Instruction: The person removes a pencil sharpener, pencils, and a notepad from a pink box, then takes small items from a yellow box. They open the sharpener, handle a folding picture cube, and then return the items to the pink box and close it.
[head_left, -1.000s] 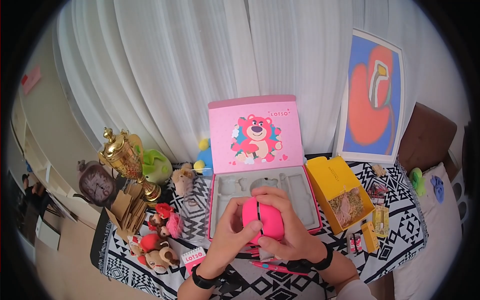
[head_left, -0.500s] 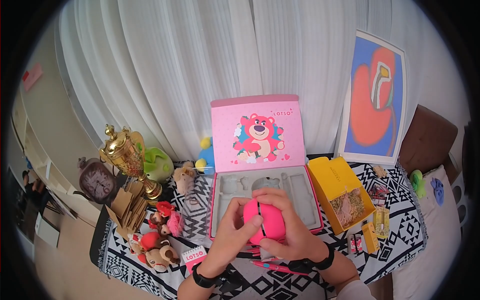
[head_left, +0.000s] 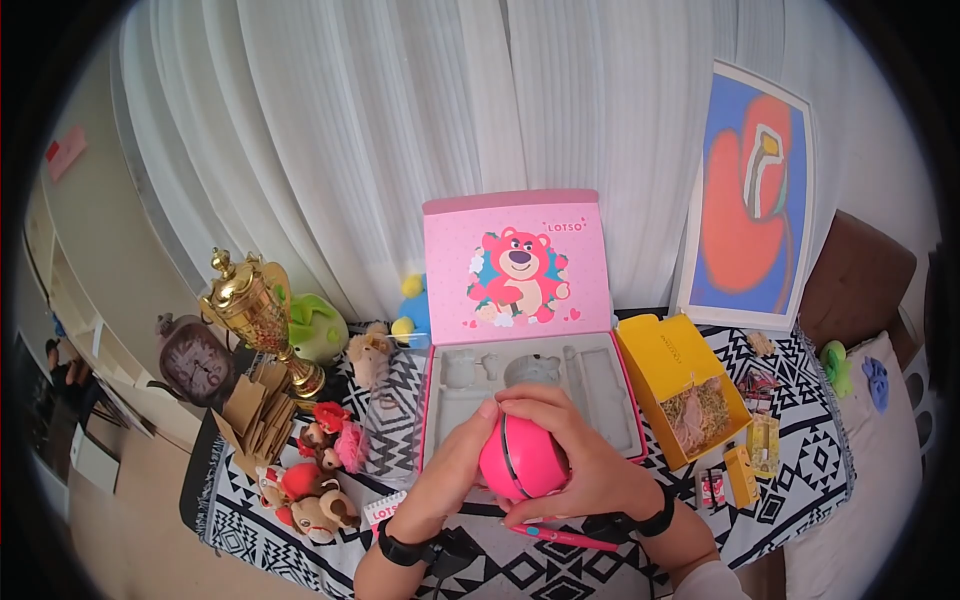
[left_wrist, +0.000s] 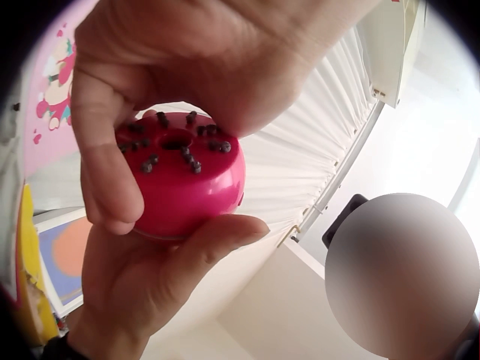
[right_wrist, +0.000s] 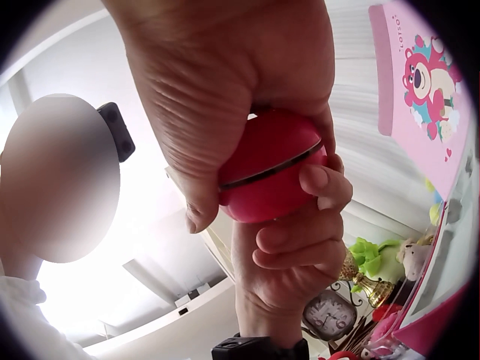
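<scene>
The left hand and the right hand grip a round pink device between them, fingers curled about it, in front of the open pink box. Head and right wrist views record a dark band round the device; the left wrist view alone shows a holed face with dark nubs. A yellow box stands alongside

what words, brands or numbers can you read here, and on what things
"LOTSO": open lid of the pink cardboard box
"LOTS", rest hidden: small white-and-pink paper pad
Too small or blurred to read: print inside the yellow cardboard box's lid, numerals on the dark brown clock, marks on the slim pink pen
</scene>
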